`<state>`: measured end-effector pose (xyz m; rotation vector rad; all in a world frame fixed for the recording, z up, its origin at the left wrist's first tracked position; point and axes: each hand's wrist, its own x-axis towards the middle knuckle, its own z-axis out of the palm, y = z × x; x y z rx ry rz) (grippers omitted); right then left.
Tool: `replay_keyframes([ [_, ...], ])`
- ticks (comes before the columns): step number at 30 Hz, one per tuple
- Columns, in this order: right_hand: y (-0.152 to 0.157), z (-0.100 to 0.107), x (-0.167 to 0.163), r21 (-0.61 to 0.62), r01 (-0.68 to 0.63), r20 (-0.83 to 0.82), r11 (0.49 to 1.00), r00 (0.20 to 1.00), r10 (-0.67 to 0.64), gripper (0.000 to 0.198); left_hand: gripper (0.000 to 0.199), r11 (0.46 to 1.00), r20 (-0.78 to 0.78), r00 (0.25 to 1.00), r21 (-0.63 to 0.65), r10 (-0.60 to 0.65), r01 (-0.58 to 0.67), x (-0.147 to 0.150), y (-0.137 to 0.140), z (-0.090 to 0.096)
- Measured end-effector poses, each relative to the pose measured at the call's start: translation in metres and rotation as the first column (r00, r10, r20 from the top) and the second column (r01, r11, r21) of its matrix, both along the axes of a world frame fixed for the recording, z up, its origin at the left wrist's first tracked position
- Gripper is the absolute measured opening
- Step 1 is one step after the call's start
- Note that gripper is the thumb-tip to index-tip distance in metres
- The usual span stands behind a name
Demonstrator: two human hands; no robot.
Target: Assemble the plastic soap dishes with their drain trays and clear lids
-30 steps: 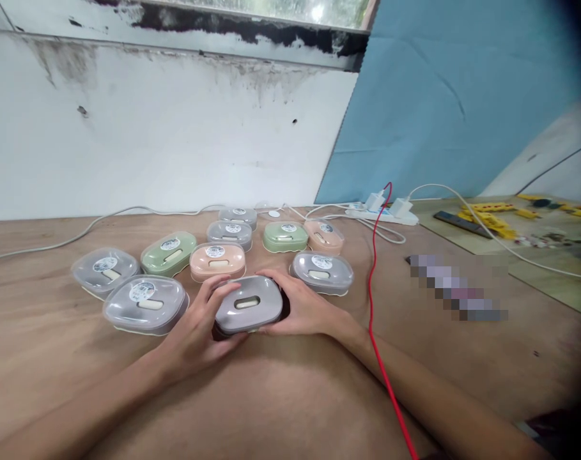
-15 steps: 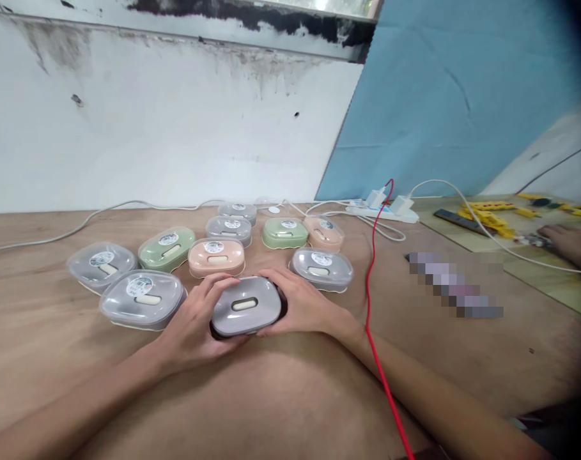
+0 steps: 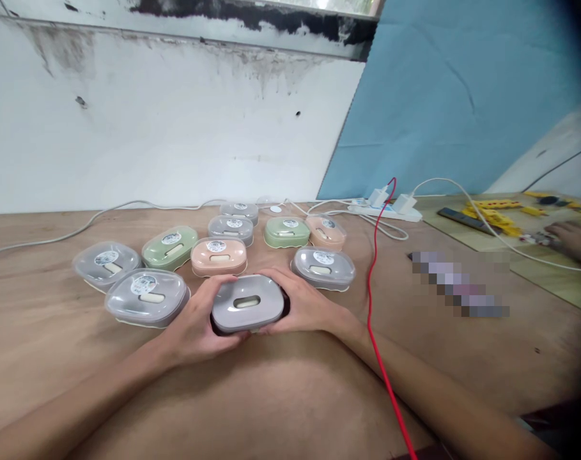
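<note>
Between my two hands sits a grey lidded box with rounded corners, much like a soap box. A slot in its top holds a small pale piece. My left hand is closed around the left end, thumb low at the near side. Around the right end my right hand is wrapped, its fingers along the far edge. The box's underside is hidden. Just left of my left hand lies a similar grey box under a clear cover with a round sticker. Another covered grey box is beyond my right hand.
Several more covered boxes stand farther back, among them a peach one and a green one. A red cable crosses beside my right forearm from a power strip. A pixelated object lies right; another person's hand is at far right.
The view has shifted slightly. My left fingers show less over the grey box's far edge, and the pale piece appears lower in its slot. Both hands still hold the box.
</note>
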<state>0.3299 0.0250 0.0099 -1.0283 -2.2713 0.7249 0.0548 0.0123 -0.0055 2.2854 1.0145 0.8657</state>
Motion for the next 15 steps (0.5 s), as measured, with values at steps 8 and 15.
replay_keyframes([
  [8,0.0012,-0.0008,0.0003,-0.017,-0.017,-0.03,1.0,0.999,0.017,0.096,0.084,1.0,0.015,1.0,-0.008,0.018,-0.018,0.0001,0.0001,0.0016],
  [15,0.0008,0.0018,-0.0001,-0.011,-0.025,0.001,1.0,1.0,0.025,0.093,0.085,1.0,0.022,1.0,-0.016,0.006,-0.005,-0.0005,0.002,-0.0031],
])
